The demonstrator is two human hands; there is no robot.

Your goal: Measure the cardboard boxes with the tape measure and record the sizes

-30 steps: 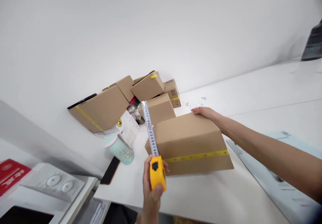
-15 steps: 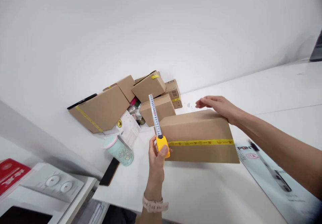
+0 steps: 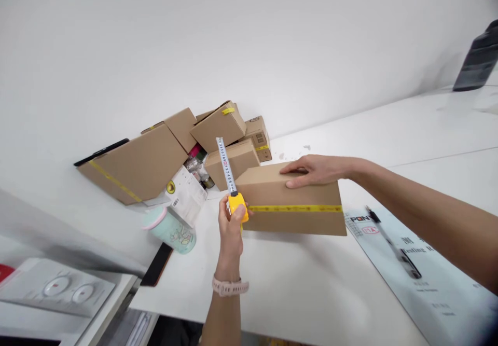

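A brown cardboard box [image 3: 295, 219] sealed with yellow tape lies on the white table [image 3: 311, 284] in front of me. My right hand [image 3: 315, 170] rests flat on its top, fingers spread over the far edge. My left hand [image 3: 230, 226] grips a yellow tape measure [image 3: 237, 204] at the box's left end. A short length of its white blade [image 3: 225, 164] sticks up and away from the case. A pink watch sits on my left wrist.
Several cardboard boxes [image 3: 155, 159] are piled against the wall at the back left. A mint cup [image 3: 171, 229] lies on its side beside a white packet [image 3: 187, 193]. A printed sheet [image 3: 428, 273] with a pen [image 3: 392, 245] lies at the right. A dark phone [image 3: 155, 265] lies near the table edge.
The box has been tipped from tilted to lying flat. My right hand shifted from its far corner onto its top. My left hand carried the tape measure forward to the box's left end.
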